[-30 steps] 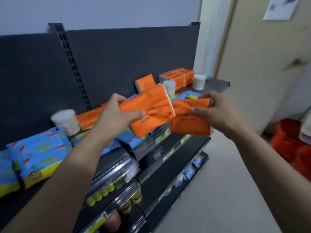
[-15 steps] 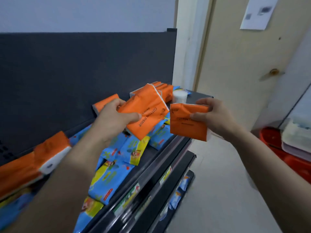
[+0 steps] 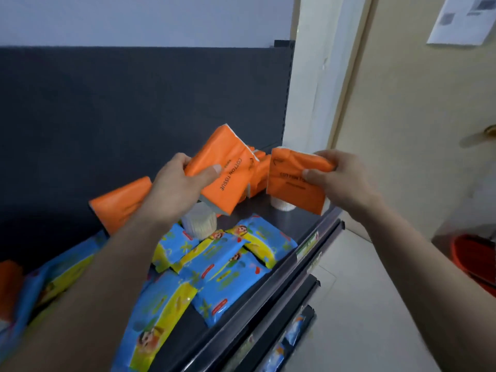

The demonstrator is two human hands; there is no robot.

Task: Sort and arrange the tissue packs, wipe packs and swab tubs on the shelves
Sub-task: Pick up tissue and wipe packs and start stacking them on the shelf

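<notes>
My left hand [image 3: 177, 191] grips an orange tissue pack [image 3: 228, 167] marked COTTON TISSUE, held tilted above the top shelf [image 3: 252, 213]. A second, smaller orange tissue pack [image 3: 292, 183] is in my right hand [image 3: 341, 178], close beside the first. Another orange pack [image 3: 120, 205] lies behind my left wrist, and more orange packs [image 3: 259, 173] sit at the shelf's far end, partly hidden. Several blue and yellow wipe packs [image 3: 222, 261] lie loosely across the shelf. Two white swab tubs stand there, one [image 3: 200, 224] under my left hand, one [image 3: 280, 205] under the right pack.
A dark back panel [image 3: 134, 116] rises behind the shelf. Lower shelves [image 3: 295, 304] with price labels step out below. A cream door [image 3: 429, 130] with a brass handle [image 3: 483, 135] is to the right, and red tubs [image 3: 475, 259] stand on the floor beside it.
The view has swung right along the shelf toward its far end. Both hands have carried their orange packs up and toward the orange stack there.
</notes>
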